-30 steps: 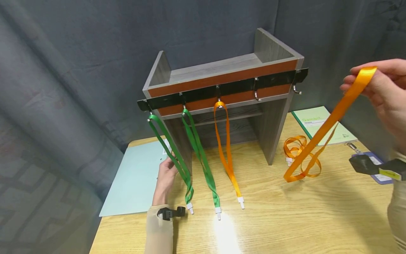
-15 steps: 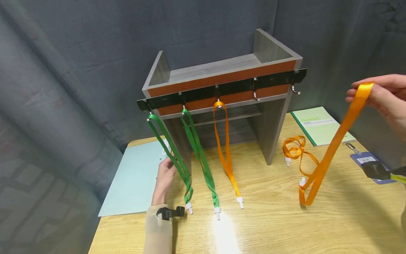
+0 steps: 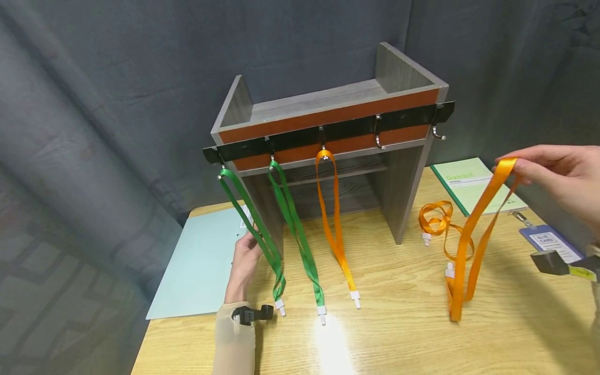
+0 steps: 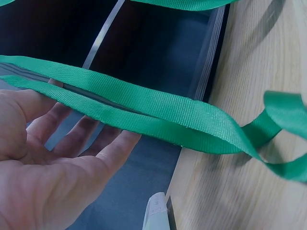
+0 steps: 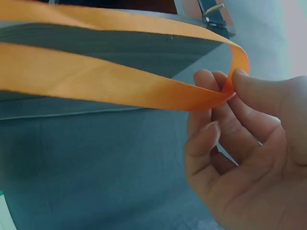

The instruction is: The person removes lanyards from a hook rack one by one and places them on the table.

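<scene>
An orange lanyard point(image 3: 483, 208) hangs as a loop from my right hand point(image 3: 562, 174), pinched between thumb and fingers in the right wrist view. Its lower end, near a white clip point(image 3: 450, 270), touches or nearly touches the table. My left hand point(image 3: 246, 255) is by the rack's left side panel, fingers loosely bent and holding nothing. A green lanyard point(image 4: 158, 115) passes just in front of those fingertips; whether they touch it I cannot tell. Two green lanyards and one orange lanyard point(image 3: 336, 208) hang on hooks of the black rail point(image 3: 347, 125); the two rightmost hooks point(image 3: 378, 133) carry nothing.
The grey wooden rack point(image 3: 408, 182) stands on the table point(image 3: 375, 333). Another orange lanyard point(image 3: 433, 219) lies coiled to its right. Behind my right hand are a green notebook point(image 3: 464, 179) and a blue ID card holder point(image 3: 548, 237). A pale blue folder point(image 3: 201, 265) lies at left.
My right hand has come down and slightly left with the orange lanyard, whose lower end now hangs nearer the table's front. The left hand has stayed in place.
</scene>
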Motion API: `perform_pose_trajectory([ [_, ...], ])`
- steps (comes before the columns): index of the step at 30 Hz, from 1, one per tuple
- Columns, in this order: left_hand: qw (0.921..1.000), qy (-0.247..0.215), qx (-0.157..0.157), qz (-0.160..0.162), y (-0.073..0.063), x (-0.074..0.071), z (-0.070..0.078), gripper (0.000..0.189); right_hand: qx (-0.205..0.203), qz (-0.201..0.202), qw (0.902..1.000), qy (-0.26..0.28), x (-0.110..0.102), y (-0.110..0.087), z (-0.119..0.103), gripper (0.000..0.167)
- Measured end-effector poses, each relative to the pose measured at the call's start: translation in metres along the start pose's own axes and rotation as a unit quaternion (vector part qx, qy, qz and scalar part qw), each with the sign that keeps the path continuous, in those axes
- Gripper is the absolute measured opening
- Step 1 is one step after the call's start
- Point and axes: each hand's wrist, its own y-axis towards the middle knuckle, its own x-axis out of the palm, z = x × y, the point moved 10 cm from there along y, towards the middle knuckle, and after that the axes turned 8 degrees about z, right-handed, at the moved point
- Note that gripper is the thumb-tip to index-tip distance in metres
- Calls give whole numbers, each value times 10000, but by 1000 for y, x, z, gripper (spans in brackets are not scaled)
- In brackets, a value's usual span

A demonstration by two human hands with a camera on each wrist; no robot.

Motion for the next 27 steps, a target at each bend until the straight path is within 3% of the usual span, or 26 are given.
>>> perform_pose_trajectory([
  [7, 10000, 65, 35, -9, 0, 1, 1, 32, -235, -160, 9995, -125, -3, -7, 15, 24],
  [10, 10000, 34, 19, 5, 0, 0, 1, 31, -142, -306, 9985, -441, 2, -10, 24, 21],
  [17, 10000, 13, -21, -7, 0, 0, -1, 32, 747, -983, 9858, -1140, 24, -21, 52, 31],
  [20, 10000, -17, -52, -2, 0, 0, -1, 32, 889, -1306, 9787, -1308, 34, -25, 60, 36],
  [23, 10000, -41, -72, 5, 0, 0, -1, 32, 710, -1481, 9793, -1182, 44, -29, 62, 30],
  [27, 10000, -26, -47, 23, 0, 0, 0, 32, 80, -1568, 9847, -750, 57, -36, 57, 17],
])
